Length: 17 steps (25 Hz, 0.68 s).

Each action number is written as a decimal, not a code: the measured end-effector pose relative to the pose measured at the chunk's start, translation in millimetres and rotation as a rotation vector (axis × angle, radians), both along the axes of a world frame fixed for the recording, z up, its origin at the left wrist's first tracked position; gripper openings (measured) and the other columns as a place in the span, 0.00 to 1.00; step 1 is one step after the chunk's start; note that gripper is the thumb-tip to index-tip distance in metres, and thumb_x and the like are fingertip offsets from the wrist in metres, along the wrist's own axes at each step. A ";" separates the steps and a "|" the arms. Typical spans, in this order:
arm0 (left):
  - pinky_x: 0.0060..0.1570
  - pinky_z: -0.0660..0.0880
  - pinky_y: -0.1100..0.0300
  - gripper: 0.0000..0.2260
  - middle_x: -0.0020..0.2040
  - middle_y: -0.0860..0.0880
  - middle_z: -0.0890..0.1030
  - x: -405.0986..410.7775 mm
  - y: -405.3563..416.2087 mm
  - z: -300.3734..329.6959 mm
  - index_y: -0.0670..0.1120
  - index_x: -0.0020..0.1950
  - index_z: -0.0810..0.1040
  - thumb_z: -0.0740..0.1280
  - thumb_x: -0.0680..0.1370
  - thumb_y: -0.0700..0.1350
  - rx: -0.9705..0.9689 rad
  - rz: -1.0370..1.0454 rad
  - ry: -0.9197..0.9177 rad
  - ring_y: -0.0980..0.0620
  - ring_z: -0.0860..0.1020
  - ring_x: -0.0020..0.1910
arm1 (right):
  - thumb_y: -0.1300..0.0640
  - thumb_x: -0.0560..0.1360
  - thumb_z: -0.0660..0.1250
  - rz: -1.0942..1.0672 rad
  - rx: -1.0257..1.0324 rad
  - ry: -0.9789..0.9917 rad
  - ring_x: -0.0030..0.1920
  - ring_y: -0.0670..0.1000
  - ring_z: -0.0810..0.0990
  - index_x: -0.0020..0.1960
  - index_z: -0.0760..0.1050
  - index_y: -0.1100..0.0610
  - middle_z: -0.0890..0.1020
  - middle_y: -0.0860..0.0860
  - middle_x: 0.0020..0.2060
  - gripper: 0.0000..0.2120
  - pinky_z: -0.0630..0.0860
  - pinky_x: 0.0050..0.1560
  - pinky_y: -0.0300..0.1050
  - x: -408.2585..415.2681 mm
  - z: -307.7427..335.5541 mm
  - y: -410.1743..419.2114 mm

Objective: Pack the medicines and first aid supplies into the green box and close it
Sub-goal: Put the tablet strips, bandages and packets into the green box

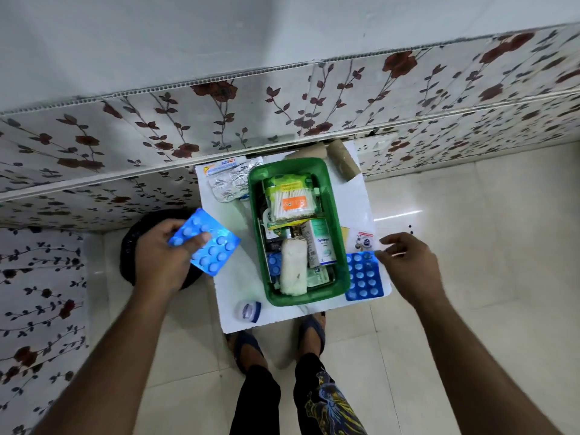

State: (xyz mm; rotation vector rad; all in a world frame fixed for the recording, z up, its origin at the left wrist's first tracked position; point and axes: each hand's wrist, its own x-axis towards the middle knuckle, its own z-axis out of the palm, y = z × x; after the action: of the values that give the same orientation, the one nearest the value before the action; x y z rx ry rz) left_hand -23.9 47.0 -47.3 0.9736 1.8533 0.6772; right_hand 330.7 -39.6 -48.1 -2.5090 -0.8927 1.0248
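You're mid-packing: left hand (163, 255) pinches a blue blister strip (205, 243) in its grip, so drop it into the green box (340, 246) while your loose-fingered right hand (408, 265) takes the second blue strip (364, 276)

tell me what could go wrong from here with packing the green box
1. The green box already looks full: the cotton swab pack and gauze roll lie high, so the lid may not shut.
2. The blue strip by the right hand lies at the table's corner and could get knocked off.
3. The small jar sits near the front edge and could be missed or knocked off.
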 end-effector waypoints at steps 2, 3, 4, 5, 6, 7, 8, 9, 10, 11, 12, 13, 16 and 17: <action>0.51 0.78 0.47 0.07 0.43 0.46 0.84 5.1 7.7 9.6 0.54 0.42 0.84 0.76 0.68 0.43 0.013 0.083 -0.176 0.45 0.81 0.43 | 0.49 0.69 0.76 0.112 -0.171 -0.014 0.49 0.53 0.81 0.59 0.75 0.50 0.80 0.50 0.52 0.21 0.76 0.43 0.47 -1.1 -14.2 -13.8; 0.53 0.78 0.46 0.06 0.45 0.45 0.84 10.2 10.4 12.2 0.52 0.43 0.84 0.75 0.70 0.41 0.011 0.101 -0.233 0.44 0.82 0.45 | 0.48 0.67 0.77 0.146 -0.206 -0.036 0.51 0.54 0.80 0.61 0.72 0.50 0.79 0.51 0.54 0.26 0.77 0.45 0.48 -4.0 -19.7 -18.1; 0.53 0.78 0.47 0.07 0.46 0.45 0.84 15.8 11.9 14.4 0.50 0.45 0.83 0.74 0.71 0.39 0.008 0.102 -0.267 0.43 0.82 0.46 | 0.47 0.67 0.77 0.162 -0.219 -0.064 0.52 0.54 0.80 0.63 0.71 0.49 0.78 0.51 0.55 0.28 0.77 0.46 0.49 -6.9 -23.2 -20.4; 0.52 0.79 0.48 0.07 0.46 0.45 0.84 21.0 12.4 15.4 0.49 0.46 0.83 0.73 0.73 0.38 0.006 0.099 -0.287 0.44 0.82 0.47 | 0.47 0.66 0.78 0.159 -0.220 -0.083 0.52 0.54 0.80 0.63 0.69 0.49 0.78 0.51 0.55 0.29 0.77 0.46 0.49 -8.8 -25.3 -21.2; 0.51 0.79 0.50 0.07 0.46 0.46 0.84 25.4 12.4 16.6 0.49 0.47 0.82 0.72 0.73 0.37 0.008 0.098 -0.297 0.45 0.82 0.47 | 0.48 0.66 0.78 0.143 -0.216 -0.084 0.50 0.53 0.79 0.63 0.69 0.49 0.77 0.49 0.53 0.29 0.75 0.45 0.48 -9.8 -26.2 -21.1; 0.49 0.80 0.51 0.08 0.46 0.46 0.83 27.3 11.9 15.8 0.50 0.47 0.81 0.72 0.74 0.37 0.016 0.107 -0.296 0.45 0.82 0.46 | 0.49 0.66 0.78 0.118 -0.212 -0.065 0.48 0.53 0.78 0.62 0.69 0.49 0.77 0.48 0.50 0.29 0.74 0.43 0.47 -9.9 -26.9 -20.7; 0.48 0.80 0.51 0.09 0.46 0.47 0.83 27.9 11.0 15.3 0.50 0.46 0.80 0.73 0.73 0.37 0.027 0.124 -0.292 0.45 0.82 0.47 | 0.50 0.66 0.78 0.088 -0.204 -0.032 0.46 0.52 0.78 0.61 0.69 0.50 0.77 0.48 0.49 0.28 0.73 0.42 0.46 -9.5 -27.0 -20.2; 0.48 0.80 0.51 0.09 0.46 0.48 0.83 28.2 10.0 15.5 0.51 0.46 0.80 0.73 0.73 0.37 0.037 0.142 -0.285 0.45 0.81 0.47 | 0.52 0.66 0.79 0.051 -0.189 0.014 0.45 0.53 0.79 0.60 0.70 0.51 0.79 0.48 0.48 0.27 0.73 0.41 0.46 -7.9 -28.2 -20.5; 0.50 0.79 0.50 0.09 0.47 0.48 0.83 28.0 8.9 16.9 0.52 0.47 0.80 0.72 0.74 0.38 0.049 0.153 -0.278 0.45 0.81 0.48 | 0.55 0.66 0.79 0.005 -0.165 0.071 0.44 0.54 0.81 0.58 0.72 0.53 0.80 0.50 0.47 0.25 0.76 0.40 0.46 -6.1 -28.8 -20.5; 0.52 0.79 0.50 0.09 0.48 0.48 0.84 28.4 8.1 20.0 0.52 0.47 0.81 0.72 0.74 0.38 0.065 0.155 -0.277 0.46 0.82 0.48 | 0.58 0.66 0.79 -0.055 -0.133 0.137 0.44 0.55 0.82 0.56 0.73 0.55 0.82 0.51 0.46 0.22 0.79 0.41 0.47 -4.0 -28.3 -20.6; 0.54 0.78 0.50 0.09 0.49 0.48 0.84 29.8 7.3 25.0 0.52 0.48 0.81 0.70 0.75 0.37 0.080 0.155 -0.287 0.46 0.82 0.49 | 0.60 0.67 0.78 -0.123 -0.097 0.211 0.44 0.56 0.84 0.55 0.75 0.58 0.83 0.53 0.46 0.19 0.81 0.43 0.49 -1.9 -26.5 -20.6; 0.55 0.78 0.50 0.10 0.49 0.48 0.84 33.0 6.9 31.6 0.52 0.49 0.82 0.69 0.76 0.37 0.090 0.154 -0.306 0.46 0.82 0.50 | 0.63 0.68 0.77 -0.190 -0.056 0.278 0.43 0.57 0.84 0.55 0.76 0.61 0.84 0.55 0.45 0.18 0.82 0.43 0.50 0.1 -23.2 -20.2; 0.52 0.78 0.54 0.10 0.49 0.48 0.84 59.3 4.7 55.3 0.52 0.48 0.82 0.69 0.76 0.37 0.114 0.035 -0.305 0.48 0.82 0.49 | 0.64 0.70 0.75 -0.301 0.076 0.354 0.44 0.59 0.85 0.55 0.78 0.61 0.85 0.58 0.47 0.14 0.82 0.46 0.51 5.4 -6.6 -14.8; 0.50 0.78 0.56 0.09 0.48 0.50 0.84 73.1 2.4 59.1 0.53 0.47 0.81 0.70 0.76 0.38 0.116 -0.054 -0.245 0.50 0.82 0.48 | 0.64 0.71 0.75 -0.319 0.120 0.347 0.45 0.59 0.85 0.55 0.78 0.60 0.84 0.58 0.48 0.14 0.82 0.47 0.52 5.6 -1.1 -11.8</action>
State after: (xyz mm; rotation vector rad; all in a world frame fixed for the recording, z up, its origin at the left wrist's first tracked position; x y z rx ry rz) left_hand 49.2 49.4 11.7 0.9652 1.5830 0.8392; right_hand 336.2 -51.4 -49.2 -2.1869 -0.4232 1.2030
